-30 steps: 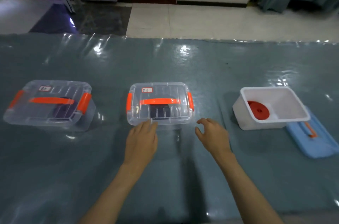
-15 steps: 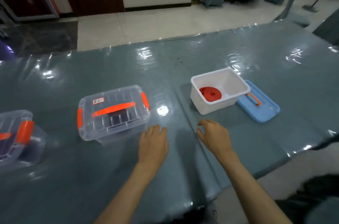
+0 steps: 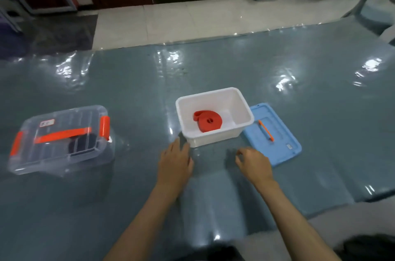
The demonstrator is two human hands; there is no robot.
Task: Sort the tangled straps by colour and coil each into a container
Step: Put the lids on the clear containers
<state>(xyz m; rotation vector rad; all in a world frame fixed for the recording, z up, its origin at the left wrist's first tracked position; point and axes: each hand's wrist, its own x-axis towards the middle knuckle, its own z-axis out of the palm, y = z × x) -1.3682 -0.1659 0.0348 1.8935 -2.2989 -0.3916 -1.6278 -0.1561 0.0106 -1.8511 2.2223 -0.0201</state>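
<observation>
Red strap (image 3: 208, 121) beyond both empty grips

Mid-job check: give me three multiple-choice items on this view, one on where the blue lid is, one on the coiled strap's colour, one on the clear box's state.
1. The blue lid lies:
A. on the white bin
B. on the table, right of the white bin
C. on the clear box

2. The coiled strap in the white bin is:
A. red
B. black
C. green

3. The clear box is:
A. lidless
B. overturned
C. closed with its lid

Answers: 1 B, it rests flat beside the bin; 2 A, a red coil shows inside; 3 C, lid and orange latches sit in place.
</observation>
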